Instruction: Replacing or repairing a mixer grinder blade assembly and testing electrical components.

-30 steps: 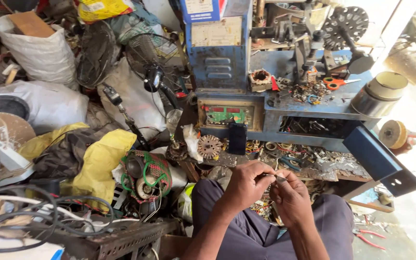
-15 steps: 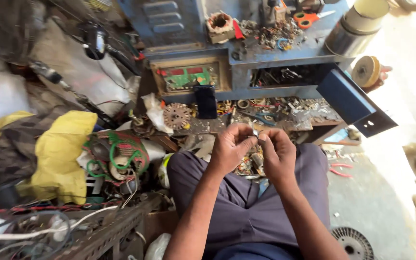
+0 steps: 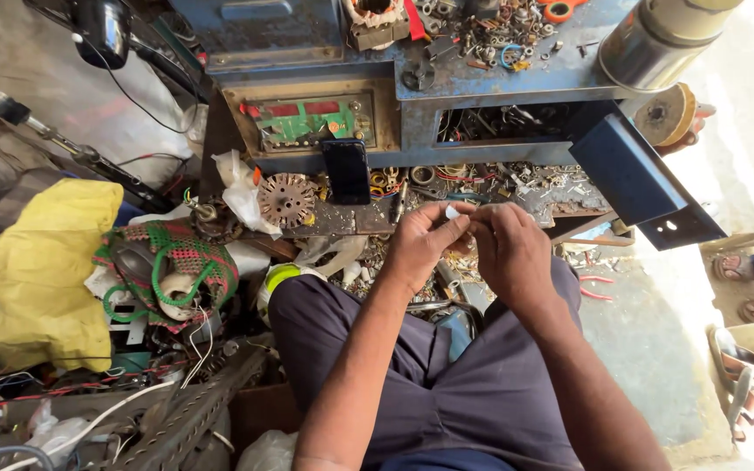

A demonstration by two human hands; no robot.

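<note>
- Left hand (image 3: pixel 425 244): fingers curled in, thumb and forefinger pinched on a small white piece (image 3: pixel 453 212), too small to identify, held above the lap.
- Right hand (image 3: pixel 512 249): fingers folded close, tips meeting the left hand's at the same white piece; whether it grips the piece or only touches it cannot be told.
- Step in hand, as judged: fine fingertip work on the white piece, both hands brought together at 12 o'clock of the knees. The next move appears to call for a steady two-handed pinch and small, precise finger motion, not reach.
- Blue metal table (image 3: pixel 490 87): at 12 o'clock of the hands, its top strewn with screws, washers and small parts.
- Black rectangular phone (image 3: pixel 347 170): at 11 o'clock of the hands, leaning upright against the table front.
- Round slotted metal disc (image 3: pixel 287 200): at 10 o'clock, just beside the phone.
- Yellow cloth bundle (image 3: pixel 45 270): at 9 o'clock, well apart.
- Silver metal cylinder (image 3: pixel 656 39): at 1 o'clock, on the table's corner.
</note>
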